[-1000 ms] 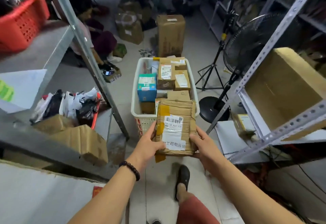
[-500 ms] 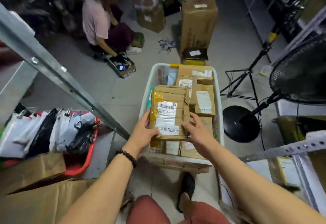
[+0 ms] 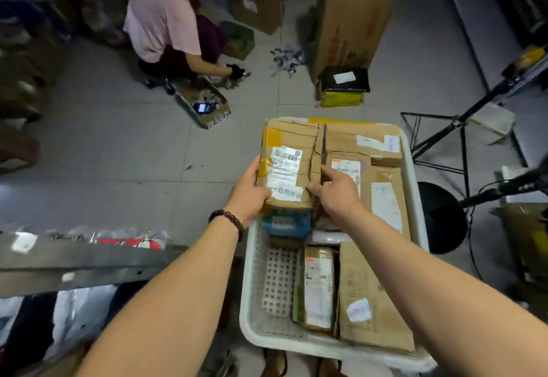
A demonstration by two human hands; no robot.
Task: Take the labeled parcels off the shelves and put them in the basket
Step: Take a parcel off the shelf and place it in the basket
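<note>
A brown cardboard parcel (image 3: 292, 157) with a white barcode label and yellow tape sits over the far left part of the white plastic basket (image 3: 252, 311). My left hand (image 3: 252, 189) grips its near left edge. My right hand (image 3: 335, 189) holds its right near corner, index finger stretched along the side. The parcel rests on or just above a blue box (image 3: 286, 224). Several other labeled cardboard parcels (image 3: 367, 296) fill the basket's right side and far end.
A metal shelf beam (image 3: 83, 261) runs at lower left with bagged goods below it. A crouching person in a pink shirt (image 3: 166, 15) works on the floor beyond. A tall carton (image 3: 353, 15), a tripod (image 3: 444, 145) and a fan base (image 3: 444, 216) stand right of the basket.
Both hands have carried the parcel forward and down from chest height into the far left part of the basket. My view has tilted down over the basket.
</note>
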